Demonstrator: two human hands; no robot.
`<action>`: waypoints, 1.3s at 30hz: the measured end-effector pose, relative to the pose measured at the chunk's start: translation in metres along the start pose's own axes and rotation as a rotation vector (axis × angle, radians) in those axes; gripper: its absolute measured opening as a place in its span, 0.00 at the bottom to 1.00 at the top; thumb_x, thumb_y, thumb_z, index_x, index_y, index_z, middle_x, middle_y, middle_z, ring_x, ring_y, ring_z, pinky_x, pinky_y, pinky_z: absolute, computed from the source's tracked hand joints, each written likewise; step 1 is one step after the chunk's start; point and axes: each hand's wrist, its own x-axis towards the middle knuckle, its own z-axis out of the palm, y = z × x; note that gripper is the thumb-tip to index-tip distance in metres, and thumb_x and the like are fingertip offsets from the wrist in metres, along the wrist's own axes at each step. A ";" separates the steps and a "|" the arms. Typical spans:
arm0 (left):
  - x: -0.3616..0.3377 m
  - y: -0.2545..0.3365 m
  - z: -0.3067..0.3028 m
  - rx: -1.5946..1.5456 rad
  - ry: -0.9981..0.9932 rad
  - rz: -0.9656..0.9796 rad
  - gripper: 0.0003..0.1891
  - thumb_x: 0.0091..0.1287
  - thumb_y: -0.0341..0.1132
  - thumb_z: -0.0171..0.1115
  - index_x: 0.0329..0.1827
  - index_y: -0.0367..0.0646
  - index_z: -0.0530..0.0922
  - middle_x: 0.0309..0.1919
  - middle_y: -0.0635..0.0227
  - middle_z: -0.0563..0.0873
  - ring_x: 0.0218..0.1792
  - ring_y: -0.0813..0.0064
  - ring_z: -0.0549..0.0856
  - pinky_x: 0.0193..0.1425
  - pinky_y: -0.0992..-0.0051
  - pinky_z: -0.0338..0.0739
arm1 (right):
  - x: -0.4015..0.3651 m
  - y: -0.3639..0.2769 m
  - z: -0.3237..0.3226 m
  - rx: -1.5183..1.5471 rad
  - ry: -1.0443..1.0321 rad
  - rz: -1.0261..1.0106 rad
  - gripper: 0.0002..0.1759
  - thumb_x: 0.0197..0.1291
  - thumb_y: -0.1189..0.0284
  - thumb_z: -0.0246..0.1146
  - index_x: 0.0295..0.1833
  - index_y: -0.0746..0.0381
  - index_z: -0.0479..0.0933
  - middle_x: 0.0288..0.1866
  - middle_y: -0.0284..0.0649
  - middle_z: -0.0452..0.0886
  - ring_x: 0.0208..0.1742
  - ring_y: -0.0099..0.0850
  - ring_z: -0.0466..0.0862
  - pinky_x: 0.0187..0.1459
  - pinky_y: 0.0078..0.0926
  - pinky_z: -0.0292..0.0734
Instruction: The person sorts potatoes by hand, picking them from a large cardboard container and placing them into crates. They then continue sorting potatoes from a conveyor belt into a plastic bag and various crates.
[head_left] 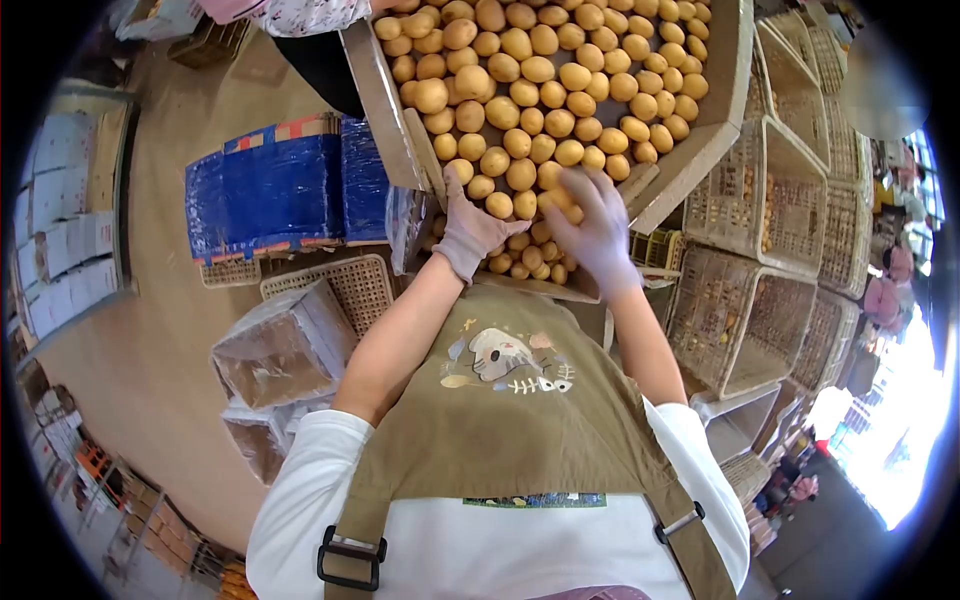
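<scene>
Many small round yellow fruits (520, 90) lie loose over a sloping sorting table (690, 170) with raised board edges. My left hand (472, 228), in a pale thin glove, is at the table's near left corner, thumb and fingers apart beside the lowest fruits. Reaching over the near edge, my right hand (597, 228) wears a similar glove and is smeared by motion. Its fingers curve down by several fruits, and I cannot tell whether it holds any. Below both hands, more fruits (530, 258) are gathered in a container against my apron.
Stacked plastic crates (735, 300) stand at the right, some with fruit inside. A blue-wrapped stack (265, 190) is on the left, above a lattice basket (350, 290) and a plastic-lined box (285, 345). Another person's patterned sleeve (310, 15) shows at the top left.
</scene>
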 end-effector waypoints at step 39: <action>0.005 -0.004 -0.018 0.064 -0.031 -0.090 0.54 0.60 0.84 0.37 0.84 0.57 0.52 0.81 0.61 0.57 0.80 0.47 0.56 0.75 0.31 0.48 | 0.009 0.027 0.054 -0.421 -0.472 0.271 0.48 0.52 0.41 0.66 0.80 0.34 0.61 0.86 0.53 0.47 0.83 0.57 0.52 0.75 0.73 0.37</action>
